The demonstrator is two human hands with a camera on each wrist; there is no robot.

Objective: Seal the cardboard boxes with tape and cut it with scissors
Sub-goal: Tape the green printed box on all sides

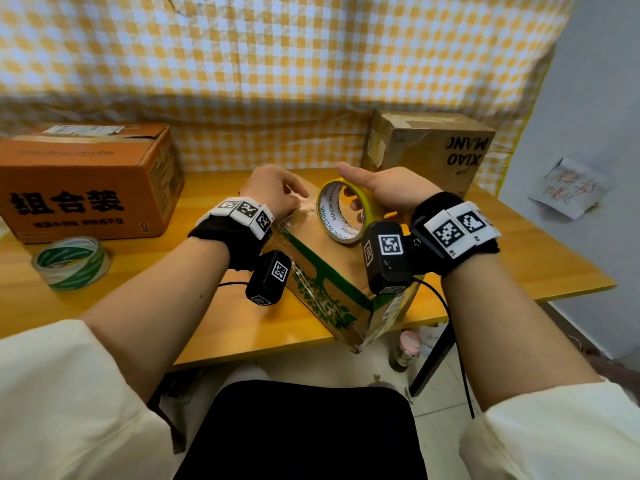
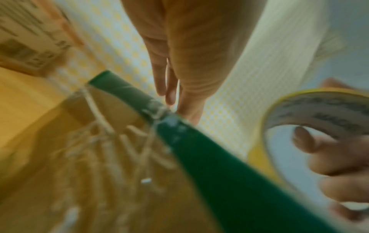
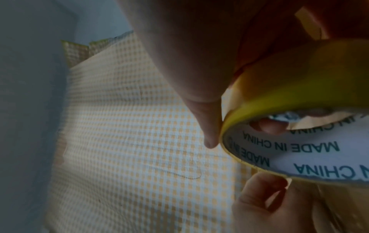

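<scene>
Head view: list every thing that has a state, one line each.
Yellow tape roll: held upright over the middle box, right hand gripping it.
Left hand: pressing tape onto the middle box.
Orange box: closed, taped.
Brown box: closed.
Green tape roll: lying flat, untouched.

Right hand (image 3: 191, 52) grips yellow tape roll (image 3: 299, 88): thumb along the outer rim, a fingertip (image 3: 271, 126) inside the "MADE IN CHINA" core. Another hand's fingers (image 3: 263, 193) just below roll. Checked cloth (image 3: 129, 134) behind.
</scene>
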